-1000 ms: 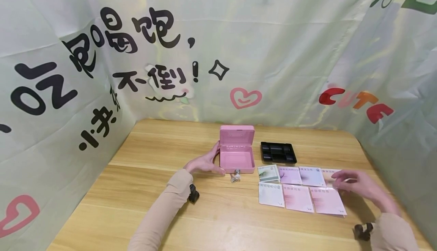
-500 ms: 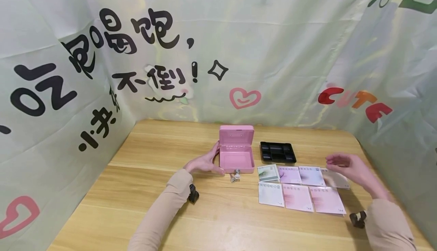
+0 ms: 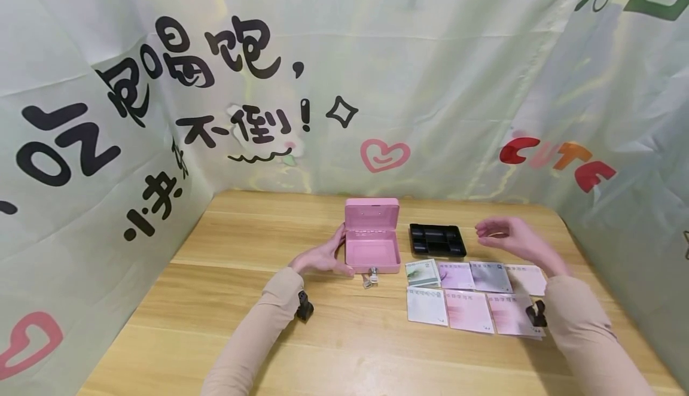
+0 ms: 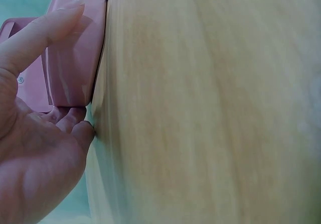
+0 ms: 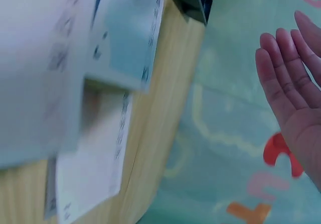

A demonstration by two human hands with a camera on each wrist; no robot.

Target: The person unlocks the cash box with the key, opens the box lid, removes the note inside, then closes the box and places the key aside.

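The pink cash box (image 3: 372, 215) stands on the table with its lid raised, and nothing is visible inside. My left hand (image 3: 321, 258) holds its left side; in the left wrist view the thumb (image 4: 55, 25) lies along the front wall and the fingers curl at the rear corner. A small lock with keys (image 3: 368, 281) hangs at the box's front. My right hand (image 3: 511, 237) hovers in the air right of the black compartment tray (image 3: 438, 241), with loosely bent fingers and nothing in them. In the right wrist view its palm (image 5: 306, 133) is bare.
Banknotes lie in two rows in front of the tray, among them a green one (image 3: 422, 273), a purple one (image 3: 455, 276) and a pink one (image 3: 468, 312). Printed cloth (image 3: 441, 115) walls in the table (image 3: 258, 228) at the back and sides.
My right hand has moved from the pale pink banknote at the far right, up and left towards the tray. The left hand has stayed at the box.
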